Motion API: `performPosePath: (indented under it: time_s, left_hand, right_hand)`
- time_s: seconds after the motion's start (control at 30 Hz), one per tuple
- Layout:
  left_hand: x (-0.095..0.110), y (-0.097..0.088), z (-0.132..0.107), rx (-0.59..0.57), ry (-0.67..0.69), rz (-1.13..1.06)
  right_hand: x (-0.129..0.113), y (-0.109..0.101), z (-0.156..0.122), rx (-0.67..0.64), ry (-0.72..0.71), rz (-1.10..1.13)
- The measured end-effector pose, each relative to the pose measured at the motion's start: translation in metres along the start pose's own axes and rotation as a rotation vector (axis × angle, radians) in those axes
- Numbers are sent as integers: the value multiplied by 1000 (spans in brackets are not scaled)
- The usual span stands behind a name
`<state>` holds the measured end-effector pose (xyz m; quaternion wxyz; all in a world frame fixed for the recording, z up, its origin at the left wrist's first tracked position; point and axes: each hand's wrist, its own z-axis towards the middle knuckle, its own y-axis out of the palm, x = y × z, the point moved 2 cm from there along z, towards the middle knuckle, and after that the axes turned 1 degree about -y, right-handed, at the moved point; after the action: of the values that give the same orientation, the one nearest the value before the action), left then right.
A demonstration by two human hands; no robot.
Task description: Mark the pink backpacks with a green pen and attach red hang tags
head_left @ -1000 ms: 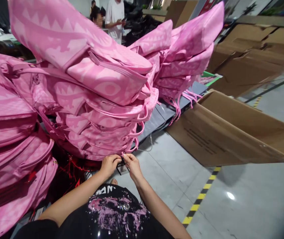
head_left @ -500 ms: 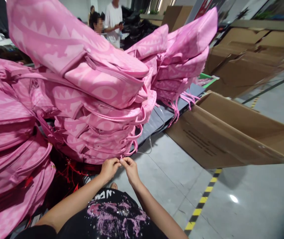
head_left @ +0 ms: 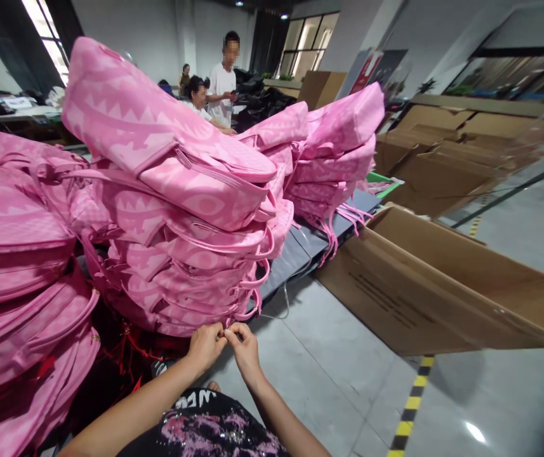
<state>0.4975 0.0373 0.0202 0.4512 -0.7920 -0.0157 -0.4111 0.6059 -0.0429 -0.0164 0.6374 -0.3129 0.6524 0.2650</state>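
Pink patterned backpacks (head_left: 195, 247) lie stacked in a tall pile right in front of me. At the lower near corner of this pile, my left hand (head_left: 208, 344) and my right hand (head_left: 243, 346) meet fingertip to fingertip, both pinched closed. A small pink bit, perhaps a zipper pull or strap end, shows at the fingertips; it is too small to name surely. Just above the hands curve the pink carrying loops (head_left: 252, 304) of the lower backpacks. A second pile of pink backpacks (head_left: 19, 254) stands to the left of my arms.
An open cardboard box (head_left: 395, 292) stands on the floor at right, beside yellow-black floor tape (head_left: 412, 406). More backpacks (head_left: 333, 152) sit farther along the grey table (head_left: 284, 254). Red cords (head_left: 131, 349) hang between the near piles. Other people (head_left: 221, 89) are at the back.
The view has tilted upward, so the piles and box appear lower and more of the room shows. Both hands stay pinched together at the same corner of the pile.
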Motion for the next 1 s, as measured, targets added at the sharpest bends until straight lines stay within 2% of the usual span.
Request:
performPosePath:
  time_s: [0.17,0.23,0.37,0.53,0.67,0.9,1.0]
  left_hand:
    - [-4,6,1,-57,59,-153]
    - [-8,9,2,-25,24,-179]
    - [-14,12,2,55,-44,-160]
    - [-13,6,-1,39,28,-108]
    - [-15,5,1,56,23,-86]
    - [-20,13,5,-104,93,-254]
    - [-23,13,5,-17,32,-214]
  right_hand:
    - [5,-1,0,15,3,3]
    - [5,0,-1,11,12,10]
    - [-1,6,-2,19,2,22]
    - [-4,14,-2,67,-28,34]
    - [-1,17,-2,111,-38,30]
    - [3,17,-3,157,-28,40]
    - [3,18,-5,145,-30,50]
